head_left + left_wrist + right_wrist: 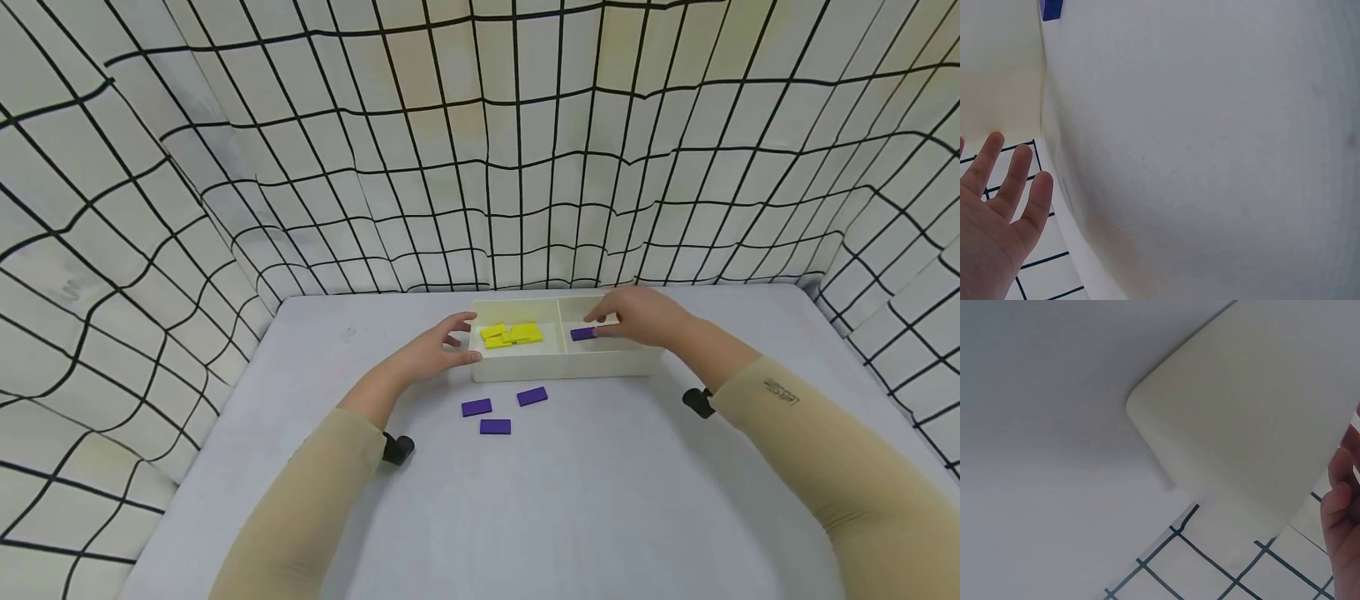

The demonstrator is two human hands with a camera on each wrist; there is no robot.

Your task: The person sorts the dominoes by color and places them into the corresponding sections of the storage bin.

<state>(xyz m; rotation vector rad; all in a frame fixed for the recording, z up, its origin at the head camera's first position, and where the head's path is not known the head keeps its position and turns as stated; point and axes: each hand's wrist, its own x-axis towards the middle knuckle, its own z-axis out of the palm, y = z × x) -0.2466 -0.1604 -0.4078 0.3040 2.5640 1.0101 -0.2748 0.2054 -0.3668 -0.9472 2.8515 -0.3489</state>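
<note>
A long white box (517,367) with two compartments stands at the back of the table in the head view. My left hand (435,348) is at its left end, fingers straight and slightly spread beside the rim; the left wrist view shows the fingers apart, with nothing in them. In the right compartment, my right hand (637,318) reaches down to a purple block (582,334). The thumb overlaps the block's right end and the forefinger is just above; I cannot tell whether they pinch it. Several yellow blocks (522,333) lie in the left compartment, partly overlapping.
Three purple blocks lie loose on the white table (585,500) in front of the box: a left one (476,407), a right one (532,396) and a nearer one (495,427). A black net (517,167) over white sheeting rises behind the table and along both sides.
</note>
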